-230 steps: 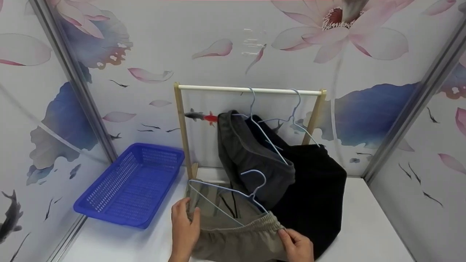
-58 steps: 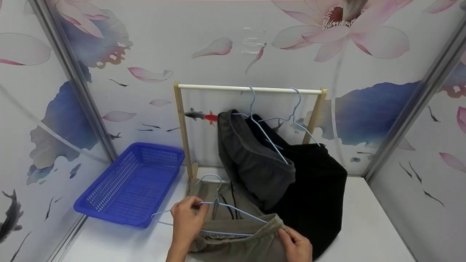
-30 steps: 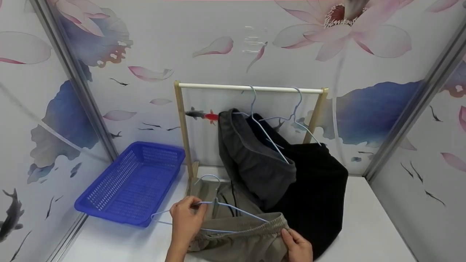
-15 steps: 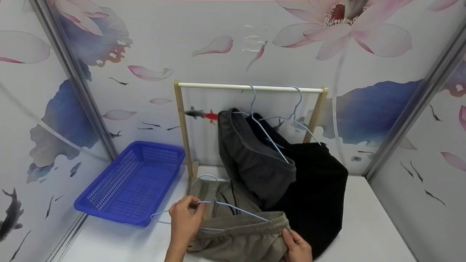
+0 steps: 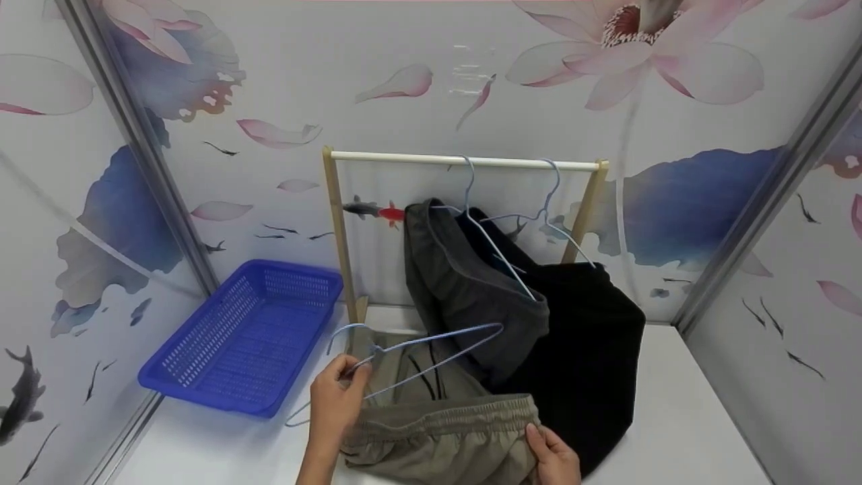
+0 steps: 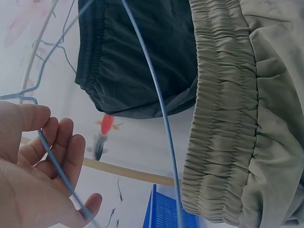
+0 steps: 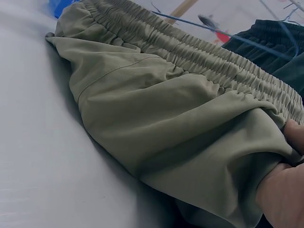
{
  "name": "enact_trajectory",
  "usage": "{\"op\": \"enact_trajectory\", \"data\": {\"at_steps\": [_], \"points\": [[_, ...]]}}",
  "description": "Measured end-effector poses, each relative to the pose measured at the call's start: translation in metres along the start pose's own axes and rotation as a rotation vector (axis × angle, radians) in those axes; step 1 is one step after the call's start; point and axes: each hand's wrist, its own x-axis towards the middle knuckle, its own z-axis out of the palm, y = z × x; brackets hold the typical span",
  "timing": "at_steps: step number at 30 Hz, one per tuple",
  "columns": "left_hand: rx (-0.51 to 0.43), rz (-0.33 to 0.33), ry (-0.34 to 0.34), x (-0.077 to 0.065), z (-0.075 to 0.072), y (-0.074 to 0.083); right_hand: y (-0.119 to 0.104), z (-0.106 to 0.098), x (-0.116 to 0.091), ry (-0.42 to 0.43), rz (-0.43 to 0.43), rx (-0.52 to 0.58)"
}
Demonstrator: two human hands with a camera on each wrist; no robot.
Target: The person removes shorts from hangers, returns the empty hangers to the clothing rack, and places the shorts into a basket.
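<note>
My left hand (image 5: 335,394) pinches a blue wire hanger (image 5: 441,336) just below its hook, with the thumb against the fingers in the left wrist view. The hanger is tilted, its right end raised above the waistband of a pair of olive pants (image 5: 441,448). These lie at the table's front, with an elastic waistband and black drawstrings at the back part. My right hand (image 5: 555,455) grips the right end of that waistband, its thumb on the outer cloth. In the right wrist view only part of this hand shows at the edge, beside the bunched olive cloth (image 6: 223,114).
A wooden rack with a white rail (image 5: 397,158) stands behind. Dark grey shorts (image 5: 471,296) and a black garment (image 5: 579,357) hang from it on blue hangers. A blue perforated basket (image 5: 249,337) sits at the left on the white table (image 5: 680,417). Printed panels surround it.
Earlier the hanger lay within the waistband and my left hand held the left edge. That hand then took the hanger, whose right end has come out and swung up. The right hand stays put.
</note>
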Motion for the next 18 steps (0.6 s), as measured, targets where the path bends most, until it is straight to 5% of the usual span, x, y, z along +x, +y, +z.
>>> {"op": "enact_trajectory", "data": {"at_steps": [13, 18], "points": [[-0.021, 0.003, -0.034, -0.0008, -0.0012, -0.0020, 0.0024, -0.0002, 0.0047, 0.010, 0.002, -0.188], [0.010, 0.013, -0.044, -0.0021, -0.0016, -0.0016, 0.0028, -0.0027, 0.0095, 0.042, -0.011, -0.369]]}}
